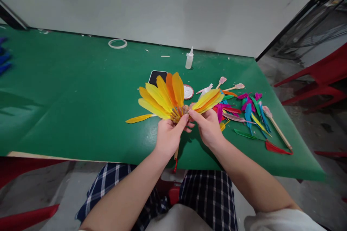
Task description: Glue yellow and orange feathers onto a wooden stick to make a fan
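Observation:
A feather fan (162, 97) of yellow and orange feathers spreads out over the table near its front edge. My left hand (170, 130) is closed around the fan's base, where the quills meet, and a wooden handle with a red tassel (175, 164) hangs below it. To the right, my right hand (207, 124) pinches the bottoms of several yellow and orange feathers (207, 101) beside the fan's base. Both thumbs are close together there, and the fingers hide exactly how these feathers meet the base. A single yellow feather (139, 118) lies left of the fan.
Loose coloured feathers (248, 113) and a tasselled wooden stick (279, 130) lie at right on the green table (81, 97). Behind the fan are a dark phone-like slab (155, 75), a round white-filled dish (188, 92), a dropper bottle (189, 59) and a tape ring (117, 47).

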Demonstrator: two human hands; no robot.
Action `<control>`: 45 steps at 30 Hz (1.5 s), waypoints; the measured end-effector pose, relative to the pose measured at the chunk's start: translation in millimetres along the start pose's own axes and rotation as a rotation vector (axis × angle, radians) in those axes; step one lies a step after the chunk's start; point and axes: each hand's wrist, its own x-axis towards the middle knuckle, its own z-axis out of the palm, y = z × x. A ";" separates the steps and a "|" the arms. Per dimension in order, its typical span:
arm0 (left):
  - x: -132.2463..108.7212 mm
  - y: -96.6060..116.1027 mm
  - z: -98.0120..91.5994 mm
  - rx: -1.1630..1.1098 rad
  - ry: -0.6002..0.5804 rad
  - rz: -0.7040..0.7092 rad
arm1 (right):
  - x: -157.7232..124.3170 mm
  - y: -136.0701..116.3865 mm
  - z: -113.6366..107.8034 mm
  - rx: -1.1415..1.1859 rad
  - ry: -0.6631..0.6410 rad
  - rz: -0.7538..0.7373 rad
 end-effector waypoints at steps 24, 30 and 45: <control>3.5 -3.5 -3.9 0.044 -0.149 -0.043 | 3.8 5.5 1.1 0.049 0.031 0.067; 13.9 15.8 -27.6 0.167 -0.115 0.067 | 7.3 3.2 -2.5 0.049 0.072 0.028; 21.7 59.0 -61.3 0.299 -0.054 0.129 | 5.3 3.1 -2.2 -0.132 -0.155 0.268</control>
